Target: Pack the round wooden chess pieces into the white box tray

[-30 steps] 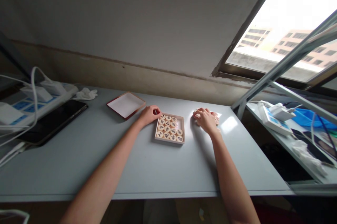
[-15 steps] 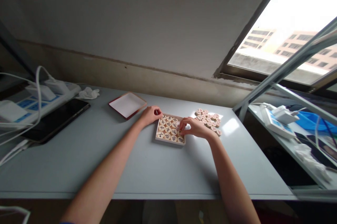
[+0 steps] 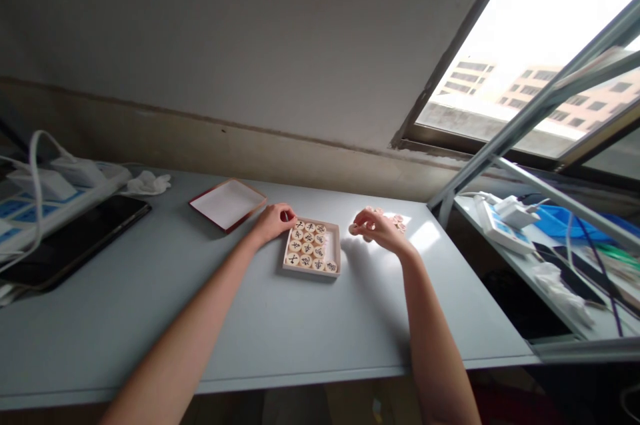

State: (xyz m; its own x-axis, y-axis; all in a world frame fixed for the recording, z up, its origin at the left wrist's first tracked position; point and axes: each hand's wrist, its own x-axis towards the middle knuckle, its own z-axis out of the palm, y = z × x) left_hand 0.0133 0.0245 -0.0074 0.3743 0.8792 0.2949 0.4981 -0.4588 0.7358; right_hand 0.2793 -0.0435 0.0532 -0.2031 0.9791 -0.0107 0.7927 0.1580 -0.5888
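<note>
A shallow white box holds rows of round wooden Chinese chess pieces with dark characters. Its right column has one piece at the near end and bare floor beyond. At the box's far left corner, my left hand is closed, thumb and finger pinched on the rim. My right hand is off to the right of the box, pinching a single chess piece above the table. Behind that hand lies a loose pile of chess pieces, partly hidden by it.
A box lid with white inside lies left of the box. Farther left are a black phone, a power strip with white cables and a crumpled white tissue. A metal frame stands at the table's right end.
My right hand has moved from over the box's right column to the right, beside the loose pile, and a piece shows in its fingertips. My left hand stays at the box corner. The view has shifted slightly.
</note>
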